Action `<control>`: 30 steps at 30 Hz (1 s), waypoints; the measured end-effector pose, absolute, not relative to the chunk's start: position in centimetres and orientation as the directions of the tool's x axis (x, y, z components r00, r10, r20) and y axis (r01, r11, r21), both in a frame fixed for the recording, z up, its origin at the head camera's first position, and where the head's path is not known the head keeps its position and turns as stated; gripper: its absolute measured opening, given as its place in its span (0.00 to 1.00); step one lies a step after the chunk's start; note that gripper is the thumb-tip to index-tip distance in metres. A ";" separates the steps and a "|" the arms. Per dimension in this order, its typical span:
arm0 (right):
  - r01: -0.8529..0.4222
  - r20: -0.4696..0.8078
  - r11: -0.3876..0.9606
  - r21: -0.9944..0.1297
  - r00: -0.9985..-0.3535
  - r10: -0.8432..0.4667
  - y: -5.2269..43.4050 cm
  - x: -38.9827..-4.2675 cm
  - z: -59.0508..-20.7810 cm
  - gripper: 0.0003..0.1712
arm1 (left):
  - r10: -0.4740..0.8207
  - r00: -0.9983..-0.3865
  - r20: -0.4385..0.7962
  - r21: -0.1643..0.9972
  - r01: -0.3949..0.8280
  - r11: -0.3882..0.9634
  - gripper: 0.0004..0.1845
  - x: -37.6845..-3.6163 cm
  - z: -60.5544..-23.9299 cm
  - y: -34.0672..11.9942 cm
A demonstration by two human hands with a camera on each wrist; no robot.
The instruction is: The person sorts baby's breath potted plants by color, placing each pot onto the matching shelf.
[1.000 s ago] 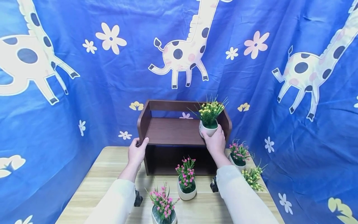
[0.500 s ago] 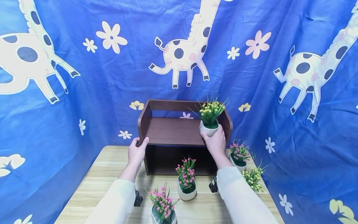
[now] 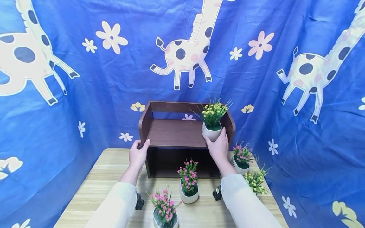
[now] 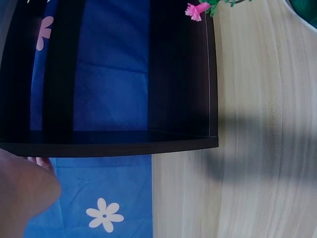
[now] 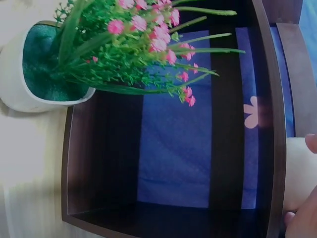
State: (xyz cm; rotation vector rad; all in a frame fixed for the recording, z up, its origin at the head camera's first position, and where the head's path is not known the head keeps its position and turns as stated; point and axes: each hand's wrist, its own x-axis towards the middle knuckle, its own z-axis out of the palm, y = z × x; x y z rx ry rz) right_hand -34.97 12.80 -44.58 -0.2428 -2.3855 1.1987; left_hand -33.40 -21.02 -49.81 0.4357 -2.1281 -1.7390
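Note:
My left hand (image 3: pixel 137 155) grips the left side of a dark brown two-tier shelf (image 3: pixel 176 133), thumb at the front. In the left wrist view, that hand (image 4: pixel 27 191) is at the shelf's side board (image 4: pixel 114 148). On the right of the upper tier stands a white pot (image 3: pixel 211 134) of artificial yellow flowers (image 3: pixel 212 111). My right hand (image 3: pixel 219 148) holds this pot from the front, thumb at left and fingers at right. The right wrist view shows only part of the white pot (image 5: pixel 298 173) and the fingertips (image 5: pixel 312 143).
Two pots of pink flowers (image 3: pixel 189 191) (image 3: pixel 165 217) stand on the wooden table (image 3: pixel 94 177) before the shelf. At right are another pink-flowered pot (image 3: pixel 240 167) and yellow flowers (image 3: pixel 256 181), partly behind my sleeve. Blue giraffe-print curtain (image 3: pixel 128 79) surrounds the table.
The head view has shifted slightly. My right hand sits a little lower against the white pot, which stays in place. The left hand keeps its hold on the shelf.

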 end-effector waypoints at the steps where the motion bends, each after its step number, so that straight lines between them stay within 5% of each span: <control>1: -0.053 0.325 0.602 -0.797 -0.877 0.354 12.8 -34.8 -44.7 0.64 | -0.450 -0.889 0.080 0.980 -0.012 0.196 0.25 -33.4 -49.8 -21.0; 16: -0.095 0.345 0.540 -0.836 -0.857 0.383 13.1 -30.8 -46.5 0.56 | -0.445 -0.893 0.070 0.981 -0.019 0.192 0.27 -33.3 -49.7 -21.1; 30: -0.186 0.395 0.455 -0.871 -0.816 0.422 13.8 -25.4 -51.9 0.45 | -0.445 -0.893 0.071 0.980 -0.022 0.200 0.27 -33.4 -49.8 -21.2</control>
